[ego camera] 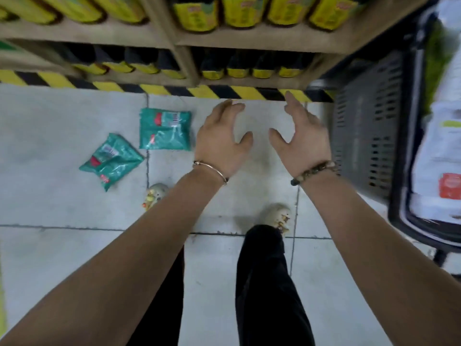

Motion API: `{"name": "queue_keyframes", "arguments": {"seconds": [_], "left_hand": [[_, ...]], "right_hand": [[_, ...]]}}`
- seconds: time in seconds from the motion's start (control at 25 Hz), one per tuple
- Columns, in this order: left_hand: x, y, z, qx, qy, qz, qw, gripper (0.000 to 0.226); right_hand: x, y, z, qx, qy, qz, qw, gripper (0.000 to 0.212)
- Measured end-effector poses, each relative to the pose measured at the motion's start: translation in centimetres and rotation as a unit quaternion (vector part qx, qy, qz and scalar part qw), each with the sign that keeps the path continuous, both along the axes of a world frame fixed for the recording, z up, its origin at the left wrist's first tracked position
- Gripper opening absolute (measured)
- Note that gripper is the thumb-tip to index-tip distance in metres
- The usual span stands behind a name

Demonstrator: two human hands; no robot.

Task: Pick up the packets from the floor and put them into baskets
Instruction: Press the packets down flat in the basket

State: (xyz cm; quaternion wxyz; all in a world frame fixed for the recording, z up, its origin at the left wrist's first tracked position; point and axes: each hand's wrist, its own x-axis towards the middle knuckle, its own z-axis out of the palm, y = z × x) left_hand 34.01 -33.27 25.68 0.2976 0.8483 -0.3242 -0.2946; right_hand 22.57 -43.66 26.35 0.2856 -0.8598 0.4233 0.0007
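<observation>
Two packets are down on the grey floor (62,136) tiles, both on the left side of the view. The flat green packet (164,129) lies square just below the black/yellow hazard tape (174,91). The crumpled green packet (111,161) sits tilted just beside it, nearer the person, its corner nearly touching the flat one. Both arms are stretched fwd and down, palms facing the floor. The left hand (222,141) hovers just right of the flat packet, not touching it afaict. The right hand (303,138) is further right, close to the dark grey basket (369,126). Packets are shiny teal-green plastic w/ red and white print, too blurry to read. The flat one looks smooth, the other puffed and creased. Fingers on both hands are spread wide and a bit curved, thumbs pointing in toward each other w/ a gap between, holding zero. There's a thin metal bangle (212,171) on the left wrist and a beaded bracelet (314,171) on the right. The basket has slotted walls and stands at the right edge w/ white packs (441,146) inside, one w/ a red label. Below the arms are black trousers (264,283) and two pale shoes, the left shoe (156,193) near the crumpled packet and the right shoe (278,216) under the right arm. Up top is a wooden shelf (249,41) w/ rows of dark bottles (194,16) w/ yellow labels.
</observation>
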Motion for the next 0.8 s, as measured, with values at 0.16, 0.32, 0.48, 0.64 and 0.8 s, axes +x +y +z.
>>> {"name": "queue_keyframes", "arguments": {"seconds": [0.16,0.32,0.48,0.64,0.8], "left_hand": [[8.2,10.1,-2.9,0.053,-0.002,0.065,0.996,0.051],[14.7,20.4,-7.6,0.114,0.016,0.126,0.985,0.051],[19.2,28.4,-13.7,0.247,0.051,0.142,0.957,0.055],[22.4,32.0,-20.4,0.349,0.029,0.073,0.934,0.06],[27.0,33.1,-27.3,0.4,-0.077,-0.099,0.908,0.074]], "right_hand": [[9.3,7.3,-3.5,0.062,0.035,0.048,0.996,0.071],[16.3,14.2,-7.6,0.114,0.067,0.063,0.989,0.073],[21.3,18.9,-12.6,0.178,0.155,0.043,0.971,0.068],[25.0,20.4,-18.2,0.173,0.225,0.081,0.955,0.062],[28.9,19.7,-24.6,0.123,0.27,0.138,0.945,0.056]]}}
